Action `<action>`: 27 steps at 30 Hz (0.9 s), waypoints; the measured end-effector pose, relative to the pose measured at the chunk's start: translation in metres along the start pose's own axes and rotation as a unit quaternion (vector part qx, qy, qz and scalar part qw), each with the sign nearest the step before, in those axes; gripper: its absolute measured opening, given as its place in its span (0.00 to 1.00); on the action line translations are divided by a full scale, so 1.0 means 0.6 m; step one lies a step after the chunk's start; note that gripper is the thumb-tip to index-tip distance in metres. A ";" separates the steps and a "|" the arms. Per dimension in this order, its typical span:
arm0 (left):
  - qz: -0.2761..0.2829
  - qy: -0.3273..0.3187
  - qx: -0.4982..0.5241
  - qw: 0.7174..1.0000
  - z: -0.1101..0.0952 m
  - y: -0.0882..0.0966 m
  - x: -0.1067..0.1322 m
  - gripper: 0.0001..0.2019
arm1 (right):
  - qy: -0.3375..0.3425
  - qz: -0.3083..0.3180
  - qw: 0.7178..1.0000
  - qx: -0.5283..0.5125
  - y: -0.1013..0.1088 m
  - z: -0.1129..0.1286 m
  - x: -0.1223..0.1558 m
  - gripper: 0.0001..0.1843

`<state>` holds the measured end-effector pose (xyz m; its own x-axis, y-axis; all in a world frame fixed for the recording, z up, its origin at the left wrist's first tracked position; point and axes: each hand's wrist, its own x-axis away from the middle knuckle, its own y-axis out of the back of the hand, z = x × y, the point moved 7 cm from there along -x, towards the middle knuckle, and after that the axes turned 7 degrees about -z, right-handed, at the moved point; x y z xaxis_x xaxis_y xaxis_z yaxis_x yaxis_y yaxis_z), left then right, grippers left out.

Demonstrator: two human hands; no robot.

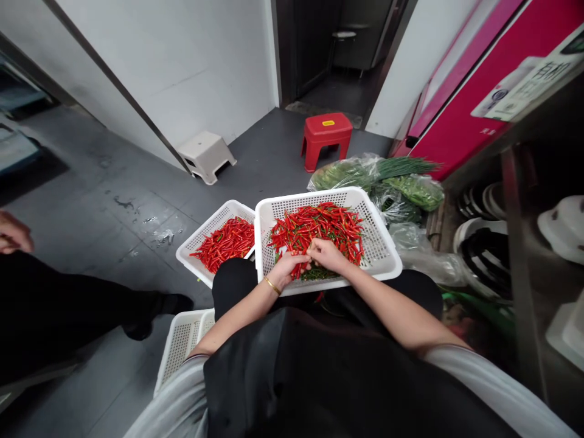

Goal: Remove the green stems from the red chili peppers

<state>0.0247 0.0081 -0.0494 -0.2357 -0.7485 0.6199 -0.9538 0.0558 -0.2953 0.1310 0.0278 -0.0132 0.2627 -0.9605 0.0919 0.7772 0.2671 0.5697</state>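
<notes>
Head view, with the basket on my lap as the clock's centre: far out at nine o'clock is another person's hand point(14, 233), above a dark-trousered leg point(91, 286). A lower basket point(179, 340) sits at eight, a white stool point(207, 152) at ten. Near at nine, the side basket point(205, 230) holds loose red chillies. In my lap basket point(258, 237), more red chillies point(323, 222) lie heaped, green stems among them. My left hand point(285, 267), a bracelet at its wrist, is curled narrow around a few chillies; my right hand point(326, 253) meets it, fingertips pinched, though I cannot tell on what. The red stool point(327, 125) stands at twelve, bagged greens point(347, 174) at one.
</notes>
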 end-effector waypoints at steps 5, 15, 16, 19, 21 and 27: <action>-0.030 0.058 -0.005 0.998 0.033 0.018 0.002 0.06 | 0.083 0.026 0.938 0.335 0.011 0.011 0.003 0.16; -0.081 -0.004 0.068 0.994 -0.018 0.062 0.002 0.15 | -0.040 0.014 0.937 0.348 0.025 -0.052 -0.141 0.16; -0.088 -0.008 0.065 0.994 -0.019 0.062 -0.001 0.15 | -0.038 0.009 0.940 0.338 0.028 -0.055 -0.136 0.14; -0.082 -0.050 0.046 0.994 -0.025 0.052 -0.010 0.15 | -0.096 -0.008 0.980 0.175 0.041 -0.077 -0.103 0.15; -0.061 -0.086 0.024 0.994 -0.026 0.036 -0.013 0.17 | -0.144 -0.007 0.989 -0.028 0.035 -0.084 -0.071 0.18; 0.034 -0.074 -0.052 0.995 0.001 0.007 -0.005 0.14 | -0.021 -0.059 0.998 0.019 0.006 -0.011 0.001 0.19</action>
<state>0.0217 0.0101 -0.0527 -0.2772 -0.8292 0.4854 -0.9527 0.1716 -0.2510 0.1377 0.0287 -0.0164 0.1458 -0.9877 0.0572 0.7788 0.1502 0.6090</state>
